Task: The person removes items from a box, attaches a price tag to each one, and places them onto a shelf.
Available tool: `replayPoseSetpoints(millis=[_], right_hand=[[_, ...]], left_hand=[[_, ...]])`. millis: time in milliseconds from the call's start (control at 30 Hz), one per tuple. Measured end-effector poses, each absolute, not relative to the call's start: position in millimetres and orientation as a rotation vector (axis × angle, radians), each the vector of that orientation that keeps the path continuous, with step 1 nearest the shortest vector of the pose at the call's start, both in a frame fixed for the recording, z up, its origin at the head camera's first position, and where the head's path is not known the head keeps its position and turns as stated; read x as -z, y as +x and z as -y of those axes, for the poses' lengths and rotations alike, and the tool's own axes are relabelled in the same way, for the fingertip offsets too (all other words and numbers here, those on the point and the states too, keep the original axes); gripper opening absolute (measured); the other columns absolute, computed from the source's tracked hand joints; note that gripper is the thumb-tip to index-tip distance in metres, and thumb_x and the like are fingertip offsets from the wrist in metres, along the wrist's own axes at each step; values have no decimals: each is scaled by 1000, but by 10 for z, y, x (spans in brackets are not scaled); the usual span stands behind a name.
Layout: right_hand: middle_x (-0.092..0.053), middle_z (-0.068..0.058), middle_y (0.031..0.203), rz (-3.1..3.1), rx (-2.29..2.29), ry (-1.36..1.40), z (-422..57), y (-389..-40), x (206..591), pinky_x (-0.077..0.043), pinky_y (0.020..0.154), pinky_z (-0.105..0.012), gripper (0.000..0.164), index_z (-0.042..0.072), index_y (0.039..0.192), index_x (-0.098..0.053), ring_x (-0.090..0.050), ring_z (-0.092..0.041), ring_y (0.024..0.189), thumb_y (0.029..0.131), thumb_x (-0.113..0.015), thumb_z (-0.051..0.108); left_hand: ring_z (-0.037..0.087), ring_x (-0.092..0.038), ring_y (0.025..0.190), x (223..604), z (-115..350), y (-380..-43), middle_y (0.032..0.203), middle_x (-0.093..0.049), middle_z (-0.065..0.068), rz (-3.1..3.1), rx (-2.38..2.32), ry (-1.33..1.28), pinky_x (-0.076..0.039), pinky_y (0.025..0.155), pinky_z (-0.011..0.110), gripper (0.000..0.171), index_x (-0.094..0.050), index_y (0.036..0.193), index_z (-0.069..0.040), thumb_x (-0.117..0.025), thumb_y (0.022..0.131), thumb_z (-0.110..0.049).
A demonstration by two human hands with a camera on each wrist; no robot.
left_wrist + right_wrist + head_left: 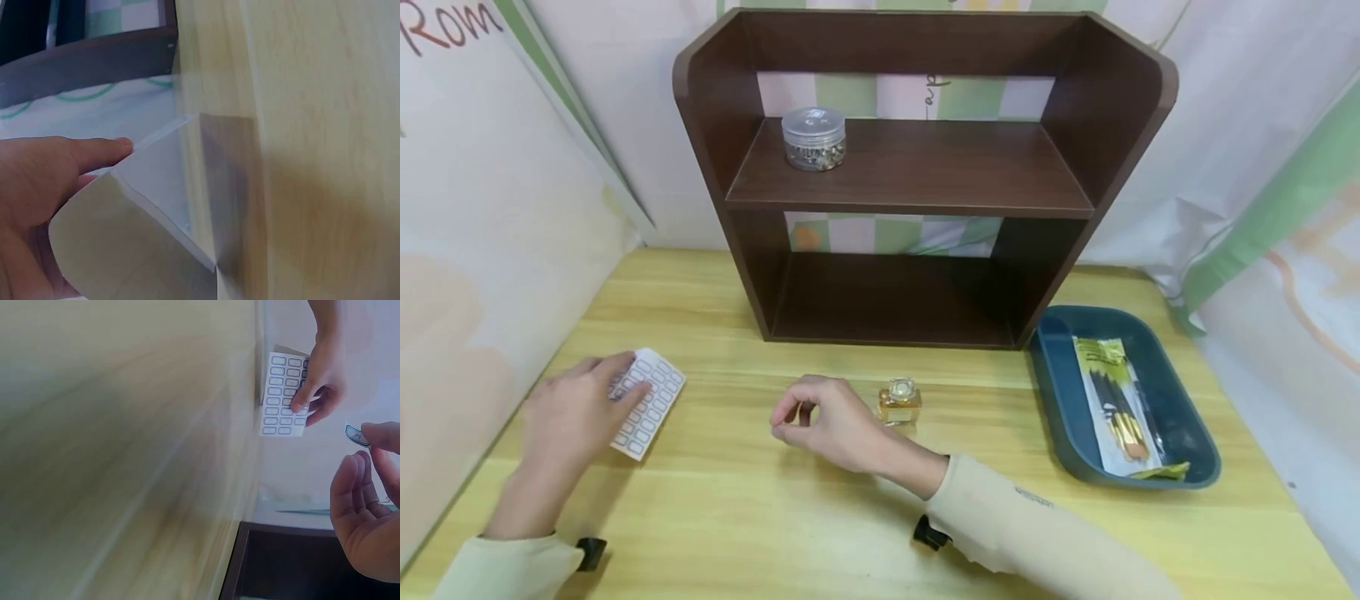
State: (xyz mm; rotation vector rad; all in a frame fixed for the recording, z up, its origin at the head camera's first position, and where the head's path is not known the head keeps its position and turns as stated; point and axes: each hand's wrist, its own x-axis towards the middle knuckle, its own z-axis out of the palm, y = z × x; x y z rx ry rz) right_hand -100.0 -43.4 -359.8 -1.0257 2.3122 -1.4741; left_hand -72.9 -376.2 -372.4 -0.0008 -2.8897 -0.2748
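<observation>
On the left of the table in the head view, my left hand [568, 412] grips a sheet of white label stickers [653, 404] printed with blue-edged rectangles. The left wrist view shows the plain back of the sticker sheet [131, 244], bent, with the thumb and fingers at its edge. My right hand [838, 425] is mid-table, thumb and forefinger pinched together. Between those fingertips the right wrist view shows one small blue-bordered label sticker [356, 435], slightly curved, with a dark mark on it. Just right of that hand stands a small gold perfume bottle [900, 404] with a clear cap, partly hidden.
A dark brown two-tier shelf [910, 207] stands at the back. On its upper tier sits a clear lidded jar [815, 140] of small pieces. To the right, a blue tray [1060, 417] holds a packet of brushes [1116, 404].
</observation>
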Motion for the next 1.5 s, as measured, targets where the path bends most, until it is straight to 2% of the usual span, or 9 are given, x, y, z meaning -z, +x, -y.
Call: replayPoseSetpoints(millis=[133,267,467,700,800,933,1100,1233,1500], right_hand=[[-68,6,83,-2319,1480,-991,290,-973,3638,-53,66,-26,8,10,86,-72,-58,-6,74,89,-75,5],[-70,5,84,-2345,1481,-971,149,-951,3685,-54,68,-28,8,10,86,-71,-59,-6,76,89,-76,5],[-69,11,84,-2385,1447,-906,-48,-897,3750,-54,68,-26,11,14,86,-71,-61,-6,76,88,-78,6],[-71,4,86,-2414,1484,-833,-256,-866,3845,-56,65,-27,14,14,85,-71,-62,-8,74,86,-78,2],[-70,5,84,-2427,1514,-794,-348,-857,3878,-56,63,-28,14,14,85,-71,-63,-9,72,85,-79,2],[-69,7,83,-2450,1538,-719,-468,-831,3893,-56,58,-27,16,15,84,-71,-64,-10,70,84,-79,2],[-69,3,83,-2401,1579,-630,-585,-807,3881,-56,48,-36,16,13,86,-70,-66,-22,68,85,-77,-1],[-71,0,84,-2368,1593,-563,-677,-815,3889,-56,46,-40,15,12,86,-70,-67,-31,64,86,-76,-2],[-72,-9,79,-2414,1589,-466,-847,-885,3907,-57,47,-42,12,9,84,-70,-66,-34,58,86,-76,-1]], left_hand=[[49,-63,81,3780,3679,-798,116,-62,34,2956,318,13,-48,56,53,60,-59,132,-1,-76,88,-38],[48,-63,87,3812,3624,-858,118,-62,34,3075,390,57,-48,54,48,68,-55,137,0,-71,90,-47],[57,-56,105,3861,3594,-889,123,-61,33,3189,416,104,-50,58,56,73,-55,136,1,-68,90,-54],[52,-62,100,3930,3457,-890,125,-61,32,3108,519,36,-52,53,47,65,-60,131,0,-71,91,-49],[45,-66,97,3954,3285,-905,123,-65,27,3006,628,-43,-55,58,48,55,-63,128,-1,-73,91,-41],[35,-69,95,3983,2981,-919,119,-69,18,2880,818,-150,-56,70,51,46,-67,125,-5,-77,90,-33],[28,-67,98,4035,2584,-936,119,-70,12,2747,1181,-303,-57,80,48,43,-68,123,-5,-82,86,-22],[28,-64,105,4038,2271,-945,122,-67,11,2667,1530,-419,-57,86,45,46,-67,124,-5,-84,83,-17],[38,-55,119,4043,1761,-1028,131,-58,22,2514,2050,-514,-53,95,46,57,-58,132,1,-83,81,-4]])
